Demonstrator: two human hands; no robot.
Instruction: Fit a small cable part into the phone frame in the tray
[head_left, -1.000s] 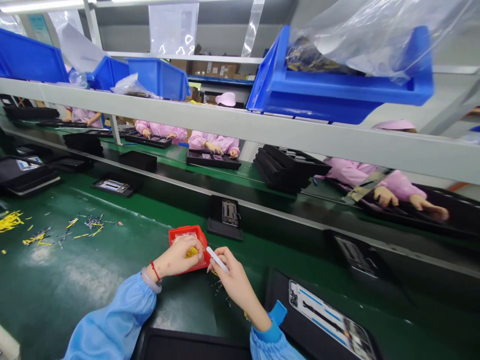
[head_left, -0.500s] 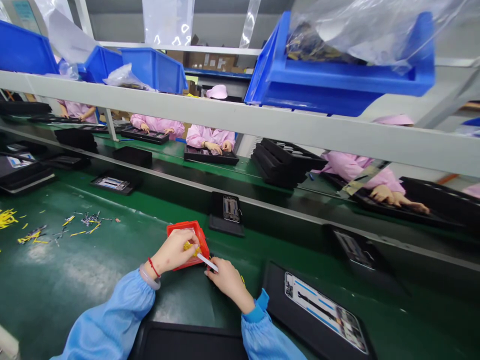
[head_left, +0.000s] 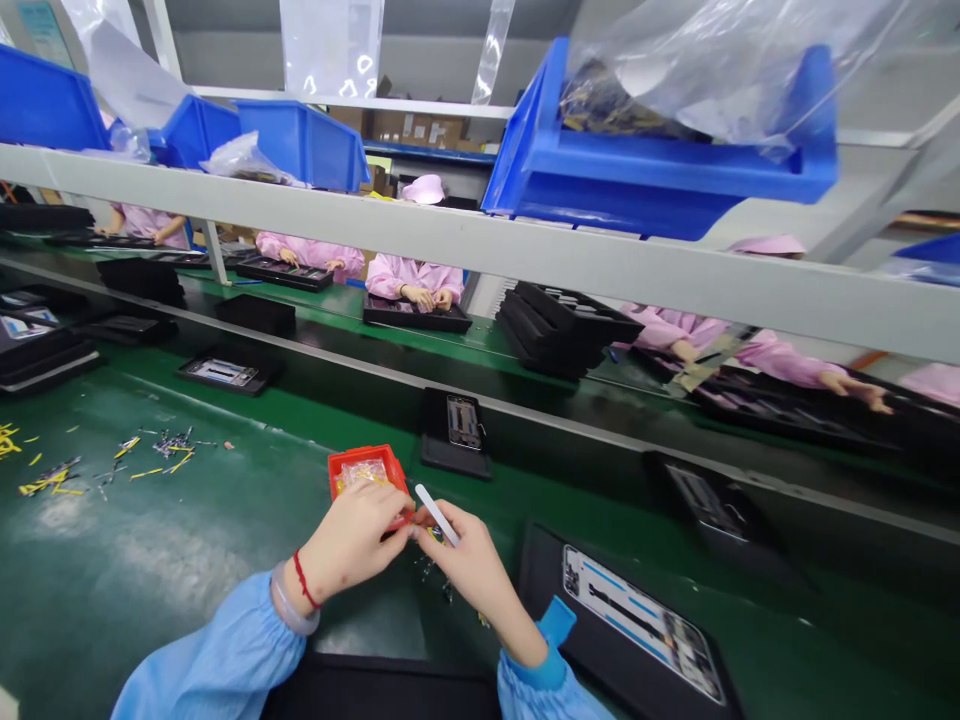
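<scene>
My left hand [head_left: 352, 545] is pinched shut just in front of a small red tray [head_left: 362, 470] holding yellow bits; whatever sits between its fingertips is too small to make out. My right hand [head_left: 469, 565] grips a slim white stick tool [head_left: 437, 501], its tip angled up toward the tray. Both hands meet at their fingertips over the green mat. A phone frame in a black holder [head_left: 634, 620] lies right of my right hand.
Yellow and grey scraps [head_left: 154, 455] litter the mat at left. Black holders with phones [head_left: 459, 430] ride the belt beyond. Stacked black trays [head_left: 562, 325] and workers in pink sleeves sit across. Blue bins [head_left: 660, 170] rest on the grey shelf rail overhead.
My left hand has drawn back out of the red tray toward me, and my right hand rose to meet it fingertip to fingertip, the white tool tilting upward.
</scene>
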